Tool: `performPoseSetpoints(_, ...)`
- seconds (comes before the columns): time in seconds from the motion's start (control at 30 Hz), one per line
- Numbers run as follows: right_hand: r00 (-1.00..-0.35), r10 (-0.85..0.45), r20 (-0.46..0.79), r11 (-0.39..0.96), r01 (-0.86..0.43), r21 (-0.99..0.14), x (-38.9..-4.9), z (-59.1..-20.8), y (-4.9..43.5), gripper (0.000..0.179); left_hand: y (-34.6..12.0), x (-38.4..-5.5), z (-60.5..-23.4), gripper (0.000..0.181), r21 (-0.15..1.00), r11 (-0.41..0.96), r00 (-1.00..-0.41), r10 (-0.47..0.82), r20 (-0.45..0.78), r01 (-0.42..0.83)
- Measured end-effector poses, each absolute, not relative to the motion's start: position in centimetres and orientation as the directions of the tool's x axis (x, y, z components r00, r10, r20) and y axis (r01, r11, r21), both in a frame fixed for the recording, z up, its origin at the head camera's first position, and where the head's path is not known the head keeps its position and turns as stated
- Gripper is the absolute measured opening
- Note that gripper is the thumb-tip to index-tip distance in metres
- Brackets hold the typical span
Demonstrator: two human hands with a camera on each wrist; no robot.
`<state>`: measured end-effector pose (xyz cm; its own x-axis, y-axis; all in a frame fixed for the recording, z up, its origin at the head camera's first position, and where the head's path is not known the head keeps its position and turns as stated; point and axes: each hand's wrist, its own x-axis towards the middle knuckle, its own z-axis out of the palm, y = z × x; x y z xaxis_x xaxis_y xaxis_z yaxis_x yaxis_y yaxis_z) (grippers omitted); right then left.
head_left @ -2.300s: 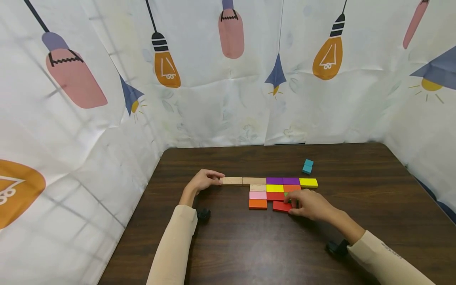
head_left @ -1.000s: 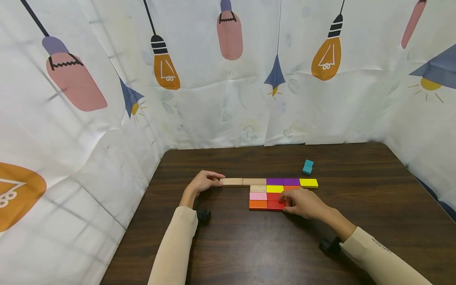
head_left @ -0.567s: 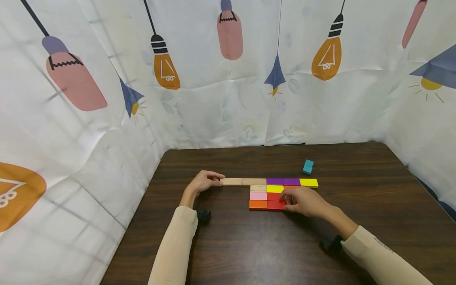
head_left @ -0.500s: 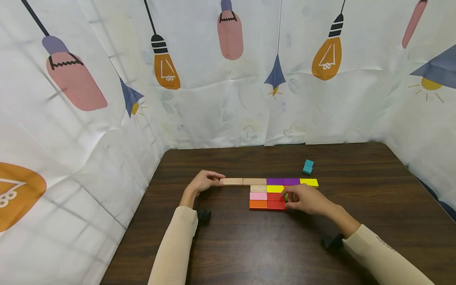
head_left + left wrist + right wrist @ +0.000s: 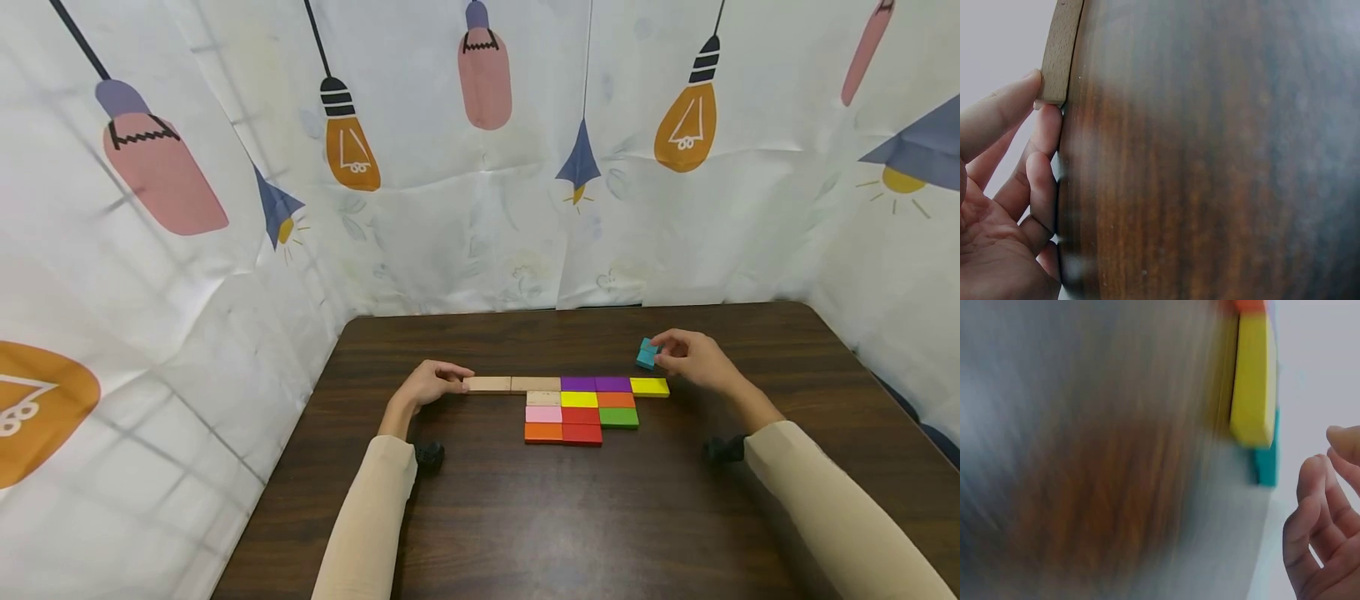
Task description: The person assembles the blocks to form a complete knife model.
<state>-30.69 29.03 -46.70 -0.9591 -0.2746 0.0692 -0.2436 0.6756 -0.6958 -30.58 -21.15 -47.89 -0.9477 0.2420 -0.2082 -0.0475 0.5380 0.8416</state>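
Observation:
Flat coloured blocks lie in touching rows on the table. At the left end of the top row, my left hand (image 5: 429,383) holds the tip of a plain wooden block (image 5: 487,384) between thumb and index finger; the left wrist view shows this wooden block (image 5: 1061,53) close up. My right hand (image 5: 697,360) is beside two small teal blocks (image 5: 647,354) behind the rows, fingers bent loosely. In the right wrist view, a gap shows between its fingers (image 5: 1313,478) and a teal block (image 5: 1266,465), partly hidden behind a yellow block (image 5: 1252,381).
In the top row, purple blocks (image 5: 596,383) lead to a yellow block (image 5: 649,387). Below are pink (image 5: 543,414), red (image 5: 581,434), orange (image 5: 543,432) and green (image 5: 618,418) blocks. The dark wood table (image 5: 525,517) meets a printed curtain (image 5: 465,233) at the back.
My right hand placed a red block against the orange one, then left the rows and moved up and right to the teal blocks, uncovering the green block. My left hand stayed put.

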Motion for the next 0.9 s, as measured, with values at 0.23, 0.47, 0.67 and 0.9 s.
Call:
performPoseSetpoints(0.23,-0.964,-0.267,-0.022,0.686,-0.174,-0.706,-33.1,-47.3,31.1,0.042,-21.1,-30.4,-47.8,0.026,0.85,0.524,-0.948,0.241,-0.209,-0.054)
performPoseSetpoints(0.47,-0.932,-0.358,-0.051,0.689,-0.227,-0.688,-34.4,-47.6,30.8,0.048,-21.2,-30.5,-47.9,0.025,0.85,0.524,-0.947,0.243,-0.211,-0.055)
performPoseSetpoints(0.67,-0.919,-0.39,-0.062,0.719,-0.262,-0.644,-35.2,-47.8,30.5,0.048,-21.2,-30.4,-47.9,0.025,0.855,0.514,-0.946,0.241,-0.218,-0.066)
performPoseSetpoints(0.9,-0.906,-0.417,-0.075,0.743,-0.292,-0.602,-35.6,-47.8,30.2,0.044,-21.3,-30.5,-48.0,0.026,0.853,0.519,-0.947,0.244,-0.212,-0.057)
